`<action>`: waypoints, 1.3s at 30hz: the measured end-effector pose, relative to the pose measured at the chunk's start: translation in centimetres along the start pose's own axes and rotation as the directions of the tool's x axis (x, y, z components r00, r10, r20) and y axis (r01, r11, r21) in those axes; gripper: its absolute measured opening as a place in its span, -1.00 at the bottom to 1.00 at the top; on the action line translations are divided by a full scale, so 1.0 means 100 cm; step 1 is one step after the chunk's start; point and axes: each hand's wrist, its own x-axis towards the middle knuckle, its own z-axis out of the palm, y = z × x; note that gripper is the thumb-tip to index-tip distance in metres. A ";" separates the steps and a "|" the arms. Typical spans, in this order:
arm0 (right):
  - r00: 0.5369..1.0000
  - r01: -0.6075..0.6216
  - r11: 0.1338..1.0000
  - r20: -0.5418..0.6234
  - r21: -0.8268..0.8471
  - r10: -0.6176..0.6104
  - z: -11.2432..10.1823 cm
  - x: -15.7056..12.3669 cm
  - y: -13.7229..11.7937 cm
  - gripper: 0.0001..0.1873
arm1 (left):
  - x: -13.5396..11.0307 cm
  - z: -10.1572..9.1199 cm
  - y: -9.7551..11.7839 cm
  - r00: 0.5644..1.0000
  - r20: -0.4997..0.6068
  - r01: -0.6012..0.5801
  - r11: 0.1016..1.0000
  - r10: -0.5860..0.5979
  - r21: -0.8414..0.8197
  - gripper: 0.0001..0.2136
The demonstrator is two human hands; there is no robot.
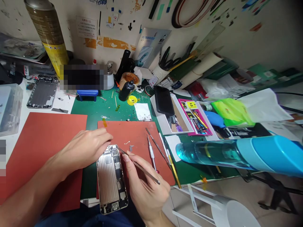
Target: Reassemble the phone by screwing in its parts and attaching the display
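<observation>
open phone (111,179) at 6 o'clock, internals still seated. left hand (86,149) relaxed, empty, beside its top edge; right hand (145,189) clamped on steel pick (139,166). small parts (129,147) loose on red mat (142,132).

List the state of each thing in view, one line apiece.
Left hand: fingers curled at the phone's top edge, not clearly gripping
Right hand: pinching a metal pick
Metal pick: tip near the phone's top corner
Opened phone housing: lying interior up, components exposed
Empty phone housing: lying flat on white paper
Black bottle: upright
</observation>
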 end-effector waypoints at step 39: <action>0.974 0.055 0.968 0.226 -0.244 0.002 -0.062 0.062 0.103 -0.62 | 0.001 0.006 -0.030 0.968 -0.248 -0.039 0.999 0.032 -0.025 -0.62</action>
